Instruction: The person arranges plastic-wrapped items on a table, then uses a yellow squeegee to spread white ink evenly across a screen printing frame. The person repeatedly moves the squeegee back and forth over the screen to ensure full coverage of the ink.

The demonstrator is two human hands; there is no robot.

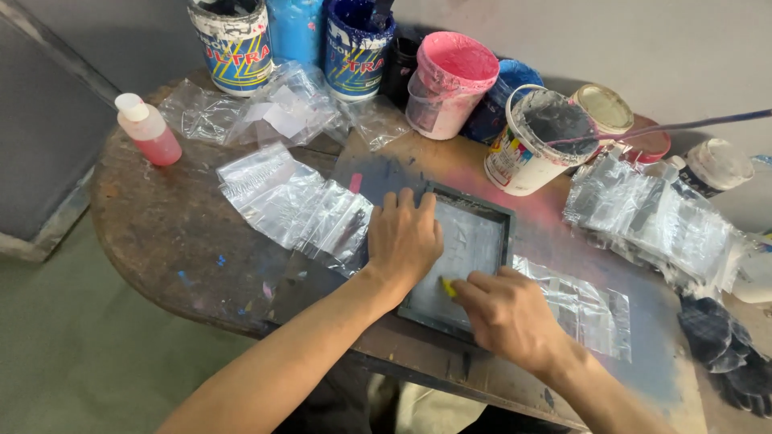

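Right hand [508,315], yellow squeegee [448,287], grey-meshed dark frame [474,241]

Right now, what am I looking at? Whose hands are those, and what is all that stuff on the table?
This picture comes from a camera worn on a person's head, looking down at their own two bare hands. The left hand lies flat on a small dark-framed screen, pressing on its left side. The right hand pinches a small yellow piece in its fingers against the screen's mesh. Around them on the worn round table lie clear plastic bags, a little bottle of pink liquid, and open paint tubs, one pink and one white.
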